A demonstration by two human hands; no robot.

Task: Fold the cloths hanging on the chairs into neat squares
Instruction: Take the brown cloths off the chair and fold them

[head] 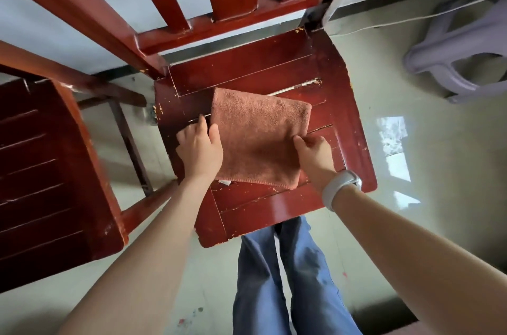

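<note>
Cloth (258,140) folded on red chair seat (274,208); pale glossy floor (411,104); both hands' fingers pinch its edges

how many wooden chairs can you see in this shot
2. One red wooden chair stands in the middle with the folded orange towel on its seat. A second chair, only partly in frame, is beside it at the left edge. Others may lie outside the view.
</note>
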